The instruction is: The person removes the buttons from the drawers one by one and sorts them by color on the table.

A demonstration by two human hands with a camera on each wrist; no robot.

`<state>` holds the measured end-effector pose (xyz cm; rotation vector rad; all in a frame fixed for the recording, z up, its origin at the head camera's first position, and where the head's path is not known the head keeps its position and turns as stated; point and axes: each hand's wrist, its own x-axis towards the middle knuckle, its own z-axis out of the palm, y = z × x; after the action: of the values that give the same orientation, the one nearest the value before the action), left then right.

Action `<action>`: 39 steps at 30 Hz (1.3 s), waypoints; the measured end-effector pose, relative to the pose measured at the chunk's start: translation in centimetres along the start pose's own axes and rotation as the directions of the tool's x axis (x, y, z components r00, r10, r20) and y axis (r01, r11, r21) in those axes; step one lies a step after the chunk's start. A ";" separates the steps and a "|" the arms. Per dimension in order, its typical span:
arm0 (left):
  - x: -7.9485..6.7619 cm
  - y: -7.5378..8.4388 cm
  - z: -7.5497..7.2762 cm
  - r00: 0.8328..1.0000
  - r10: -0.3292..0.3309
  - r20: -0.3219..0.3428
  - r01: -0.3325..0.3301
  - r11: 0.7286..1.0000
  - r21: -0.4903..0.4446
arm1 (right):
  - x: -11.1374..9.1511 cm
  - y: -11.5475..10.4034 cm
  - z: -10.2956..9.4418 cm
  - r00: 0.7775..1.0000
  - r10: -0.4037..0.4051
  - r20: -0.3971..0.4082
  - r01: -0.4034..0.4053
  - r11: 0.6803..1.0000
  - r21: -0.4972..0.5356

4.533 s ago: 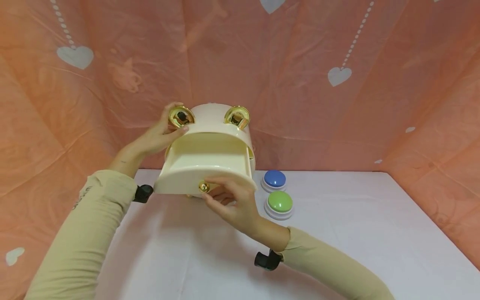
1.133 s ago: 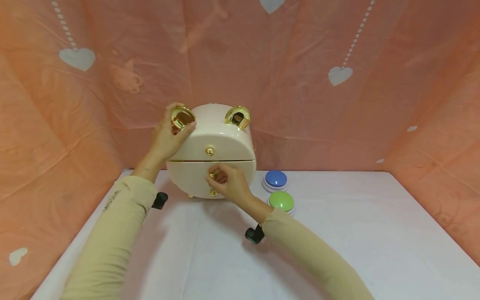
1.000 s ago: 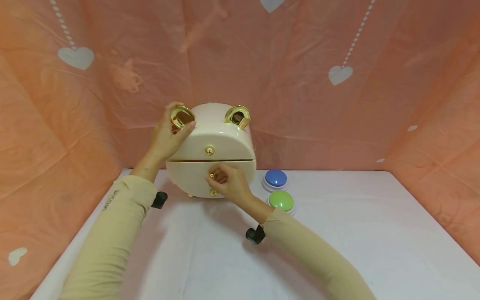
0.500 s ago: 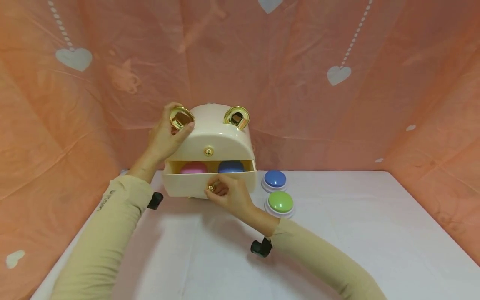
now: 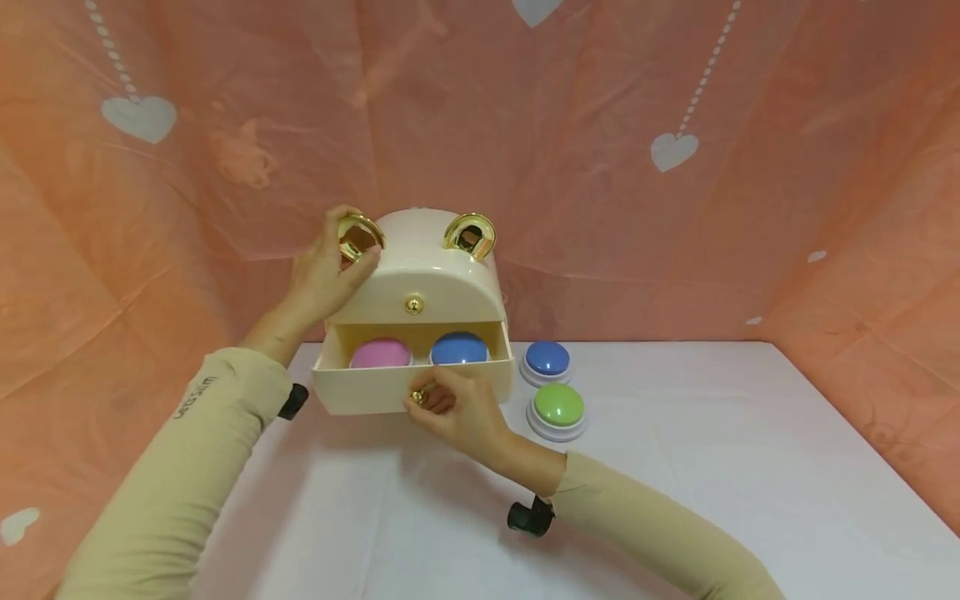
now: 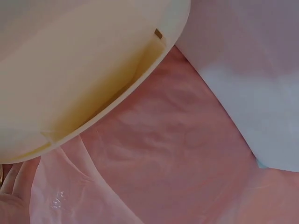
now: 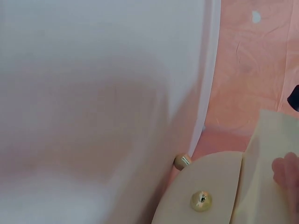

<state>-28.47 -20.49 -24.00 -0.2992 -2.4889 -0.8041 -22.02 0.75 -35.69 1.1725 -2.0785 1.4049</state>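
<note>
A cream, rounded drawer box (image 5: 420,283) with two shiny gold ears stands toward the back of the table. My left hand (image 5: 318,275) grips the gold ear (image 5: 360,237) on the left, thumb in front and fingers behind. With thumb and fingers, my right hand (image 5: 468,417) pinches the gold knob (image 5: 417,397) of the middle drawer (image 5: 360,393), which is pulled out. Inside it sit a pink push button (image 5: 381,353) and a blue push button (image 5: 460,347). In the right wrist view, fingertips (image 7: 286,169) show at the right edge, and a lower drawer carries another gold knob (image 7: 201,201).
Right of the box, another blue push button (image 5: 547,358) and a green push button (image 5: 559,406) on white bases stand on the white-covered table (image 5: 675,467). Pink cloth (image 5: 585,208) with white hearts hangs behind and at both sides. The upper drawer's gold knob (image 5: 414,304) faces front.
The upper drawer, out at first, was closed. My right hand then took the middle knob and drew that drawer toward me, baring the pink and blue buttons. The left hand stays on the ear.
</note>
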 end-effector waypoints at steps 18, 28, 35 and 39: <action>0.1 -0.6 0.1 1.000 0.008 -0.007 -0.008 1.000 -0.005 | -1.6 -1.4 -0.6 0.995 -0.093 0.046 0.093 0.996 0.014; 0.2 -0.7 0.1 1.000 0.011 -0.010 -0.011 1.000 -0.028 | 1.0 -3.0 -4.2 0.997 0.081 -0.019 -0.076 0.983 0.167; 0.3 -0.8 0.1 1.000 -0.015 0.001 0.015 1.000 -0.024 | 2.6 -3.1 -5.7 0.980 0.176 -0.096 -0.151 0.964 0.219; 0.3 -0.7 0.0 1.000 -0.024 0.010 0.024 1.000 -0.014 | 3.2 -2.9 -5.9 0.975 0.196 -0.104 -0.172 0.964 0.203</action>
<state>-28.95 -21.00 -24.19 -0.2797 -2.5009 -0.8321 -22.37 4.18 -29.27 0.9533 -2.0444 1.7531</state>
